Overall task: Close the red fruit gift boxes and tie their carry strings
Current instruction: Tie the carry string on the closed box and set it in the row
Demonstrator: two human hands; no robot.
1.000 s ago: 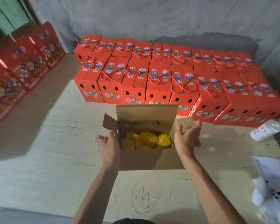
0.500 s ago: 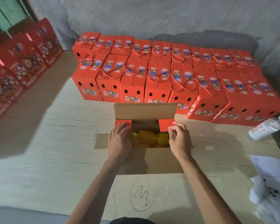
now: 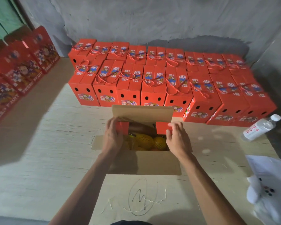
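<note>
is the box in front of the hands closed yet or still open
Still open. The box shows netted yellow fruit through its top; the far flap stands up, and the left hand and right hand hold two small red flaps partly folded in.

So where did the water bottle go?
The water bottle lies on its side at the right of the head view, on the floor by the closed red boxes, above the white papers.

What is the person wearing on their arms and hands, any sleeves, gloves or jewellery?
Nothing shows: the left hand and right hand are bare, without gloves, rings or a watch. Both forearms are uncovered as far as the frame's bottom edge, so no sleeves are visible.
</note>
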